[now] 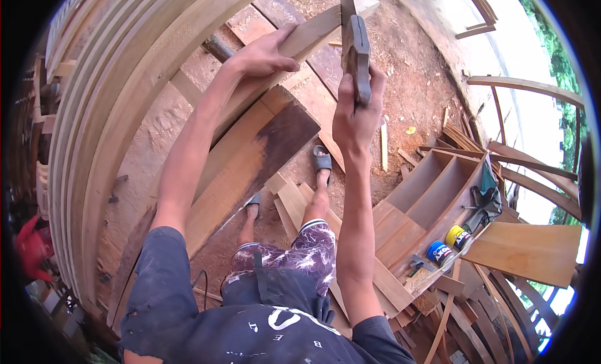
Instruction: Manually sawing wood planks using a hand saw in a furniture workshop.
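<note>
My right hand (pixel 358 113) is wrapped round the grey handle of a handsaw (pixel 357 44), near the top middle. The saw's blade stands upright against a long wooden plank (pixel 316 33), close to the plank's far end. Over that same plank lies my left hand (pixel 266 56), thumb and fingers spread across its sides and gripping it, left of the blade. Below the plank is a thick wooden beam (pixel 250 141) with a dark-stained end. How deep the blade sits in the wood I cannot tell.
Several long curved planks (pixel 119 113) stand along the left. A wooden shelf unit (pixel 426 188) lies at the right, with a yellow can (pixel 458 237) and a blue can (pixel 440 252) beside it. Offcuts and sawdust litter the dirt floor (pixel 413 69). A red figure or cloth (pixel 34 248) shows far left.
</note>
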### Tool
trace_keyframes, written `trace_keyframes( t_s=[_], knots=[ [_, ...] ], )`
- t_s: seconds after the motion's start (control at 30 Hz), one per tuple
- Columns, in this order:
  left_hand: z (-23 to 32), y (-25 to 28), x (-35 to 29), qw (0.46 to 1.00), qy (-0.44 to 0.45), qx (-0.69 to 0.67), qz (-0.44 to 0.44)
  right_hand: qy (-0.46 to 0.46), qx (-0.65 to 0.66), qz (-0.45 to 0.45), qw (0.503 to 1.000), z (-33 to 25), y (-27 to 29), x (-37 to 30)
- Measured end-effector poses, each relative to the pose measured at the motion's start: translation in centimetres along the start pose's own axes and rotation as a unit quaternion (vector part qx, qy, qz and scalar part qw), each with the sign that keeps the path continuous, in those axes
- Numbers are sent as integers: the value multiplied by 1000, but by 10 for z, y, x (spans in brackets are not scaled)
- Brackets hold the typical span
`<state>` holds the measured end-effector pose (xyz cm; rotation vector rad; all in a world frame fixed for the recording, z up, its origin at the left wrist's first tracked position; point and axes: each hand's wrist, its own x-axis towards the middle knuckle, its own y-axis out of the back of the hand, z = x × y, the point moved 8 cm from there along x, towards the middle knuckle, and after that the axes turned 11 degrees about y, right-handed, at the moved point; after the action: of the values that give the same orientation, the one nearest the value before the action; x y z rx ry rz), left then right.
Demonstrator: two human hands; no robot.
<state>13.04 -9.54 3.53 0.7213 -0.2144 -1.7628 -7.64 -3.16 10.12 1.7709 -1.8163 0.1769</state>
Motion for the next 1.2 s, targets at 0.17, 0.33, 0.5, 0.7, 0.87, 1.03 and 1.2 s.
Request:
trace_keyframes(
  t_s=[0.17, 0.33, 0.5, 0.7, 0.87, 1.03, 1.2],
  knots=[
    [-15, 0, 0, 999, -1, 35, 39, -172, 40, -36, 984, -7, 31, -63],
    [-23, 8, -3, 996, -22, 30, 77, -149, 2, -28, 988, -87, 120, -262],
    [-17, 1, -4, 998, -45, 9, 48, -134, 9, -34, 990, -53, 96, -211],
    [-10, 1, 1, 999, -26, -28, 10, -62, -3, -21, 998, 5, -6, -2],
    [-16, 6, -8, 999, 9, -1, 36, -98, -30, -50, 993, -32, 44, -97],
    [-22, 0, 1, 998, -32, -7, 60, -190, 88, 0, 978, -95, 117, -261],
    [-32, 1, 4, 994, -52, 28, 87, -70, -25, -39, 996, -16, 43, -134]
  ],
)
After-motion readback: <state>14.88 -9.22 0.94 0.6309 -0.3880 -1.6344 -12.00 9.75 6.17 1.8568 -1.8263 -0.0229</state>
